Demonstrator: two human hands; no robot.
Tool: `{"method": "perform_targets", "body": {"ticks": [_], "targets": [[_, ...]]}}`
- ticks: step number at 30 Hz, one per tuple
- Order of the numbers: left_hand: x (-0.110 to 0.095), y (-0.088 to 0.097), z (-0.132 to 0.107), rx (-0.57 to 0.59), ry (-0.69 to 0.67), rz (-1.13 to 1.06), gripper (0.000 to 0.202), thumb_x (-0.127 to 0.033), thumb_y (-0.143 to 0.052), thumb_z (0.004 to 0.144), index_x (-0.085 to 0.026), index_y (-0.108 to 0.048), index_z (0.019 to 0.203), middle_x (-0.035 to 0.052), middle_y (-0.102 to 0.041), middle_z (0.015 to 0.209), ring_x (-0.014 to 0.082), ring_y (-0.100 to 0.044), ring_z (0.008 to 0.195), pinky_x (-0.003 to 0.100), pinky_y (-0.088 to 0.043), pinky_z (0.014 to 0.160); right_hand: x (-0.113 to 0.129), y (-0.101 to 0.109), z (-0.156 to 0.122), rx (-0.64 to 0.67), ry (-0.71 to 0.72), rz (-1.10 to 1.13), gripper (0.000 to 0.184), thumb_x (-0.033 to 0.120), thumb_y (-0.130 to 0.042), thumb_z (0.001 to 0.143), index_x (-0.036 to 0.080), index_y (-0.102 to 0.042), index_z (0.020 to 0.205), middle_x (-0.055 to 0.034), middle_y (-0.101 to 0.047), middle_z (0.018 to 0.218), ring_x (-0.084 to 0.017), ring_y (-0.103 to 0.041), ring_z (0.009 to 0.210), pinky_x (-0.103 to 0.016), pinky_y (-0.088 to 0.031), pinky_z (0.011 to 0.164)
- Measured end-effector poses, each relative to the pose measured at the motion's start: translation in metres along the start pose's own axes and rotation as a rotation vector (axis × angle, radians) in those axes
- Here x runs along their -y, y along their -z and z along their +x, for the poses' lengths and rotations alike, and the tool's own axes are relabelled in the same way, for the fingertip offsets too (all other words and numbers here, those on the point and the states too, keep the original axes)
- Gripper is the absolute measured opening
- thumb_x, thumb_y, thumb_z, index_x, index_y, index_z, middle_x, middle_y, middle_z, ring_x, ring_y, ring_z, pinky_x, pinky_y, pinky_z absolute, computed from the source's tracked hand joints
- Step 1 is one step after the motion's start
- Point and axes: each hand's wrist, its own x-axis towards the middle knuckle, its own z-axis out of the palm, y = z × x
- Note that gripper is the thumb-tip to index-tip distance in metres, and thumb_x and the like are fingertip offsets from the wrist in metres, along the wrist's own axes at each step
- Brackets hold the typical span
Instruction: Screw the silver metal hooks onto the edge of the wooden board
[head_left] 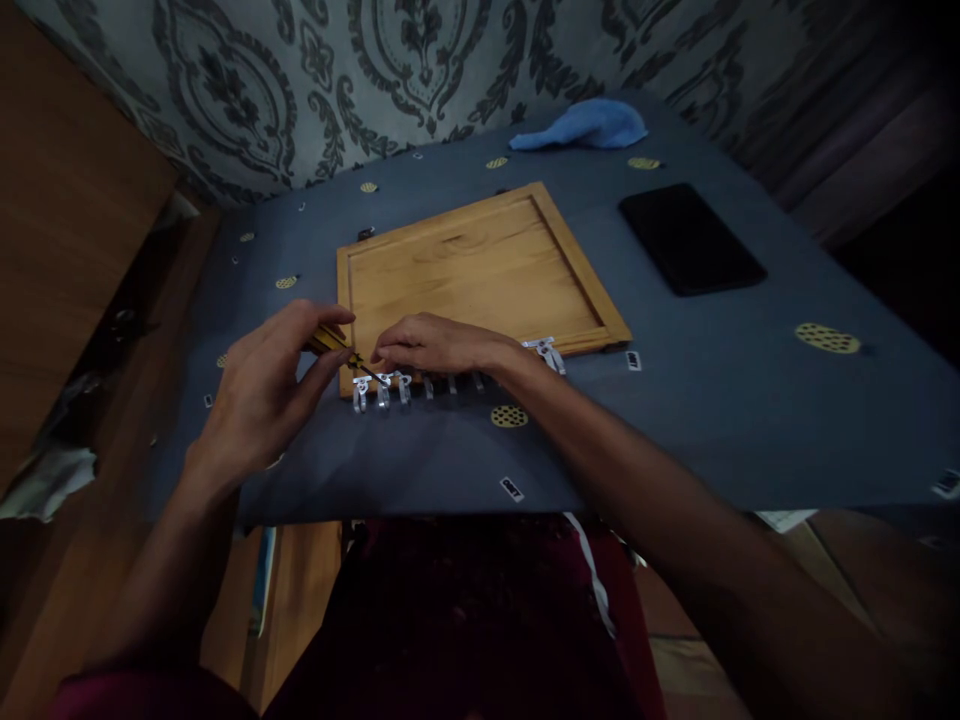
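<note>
A framed wooden board (465, 275) lies on the table, with a row of small silver hooks (383, 393) along its near edge. My left hand (259, 385) is closed round the yellow handle of a screwdriver (328, 342) at the board's near left corner. The screwdriver's thin shaft slants down to the right, its tip at the left hooks. My right hand (431, 342) rests low over the board's near edge beside that tip, its fingers bent and pressed together. Whatever its fingertips pinch is hidden. Its wrist partly covers the row, and another silver hook piece (550, 352) shows to its right.
A dark blue patterned cloth (675, 420) covers the table. To the board's right lies a black phone or tablet (690, 238). Near the patterned curtain (420, 60) at the back is a crumpled blue cloth (589, 125). Wooden furniture (67, 230) stands to the left.
</note>
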Motion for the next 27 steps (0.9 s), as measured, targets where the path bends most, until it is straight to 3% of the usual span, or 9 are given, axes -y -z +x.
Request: {"method": "perform_targets", "body": {"ticks": [6,16,27], "targets": [[0.0019,0.0069,-0.0012,-0.061,0.035,0.028,0.021,-0.031,-0.06,0.096,-0.027,-0.063,0.116,-0.0003,-0.071,0.106,0.0171,-0.07,0.09,0.03,-0.055,0.083,-0.0032,-0.0015,0.0012,-0.006,0.023,-0.003,0.024,0.02,-0.048,0.099,0.012,-0.068,0.089,-0.0044,-0.068,0.082,-0.012,-0.054,0.071,-0.025,-0.037,0.067],[0.0021,0.0017,-0.0016,-0.002,0.021,0.0,0.022,-0.029,-0.061,0.095,-0.026,-0.063,0.116,0.0005,-0.071,0.103,0.0169,-0.07,0.089,0.029,-0.056,0.081,-0.0003,-0.0005,0.0002,0.008,0.006,-0.017,0.023,0.02,-0.048,0.099,0.012,-0.066,0.089,-0.0011,-0.059,0.074,-0.011,-0.048,0.067,-0.026,-0.034,0.064],[0.0004,0.0037,0.0016,0.057,0.005,0.015,0.021,-0.036,-0.056,0.097,-0.028,-0.061,0.116,0.0022,-0.07,0.1,0.0191,-0.069,0.086,0.032,-0.058,0.08,-0.0034,-0.0011,0.0015,0.011,0.034,-0.034,0.02,0.018,-0.048,0.098,0.013,-0.066,0.089,-0.0014,-0.06,0.076,-0.012,-0.049,0.068,-0.025,-0.035,0.066]]}}
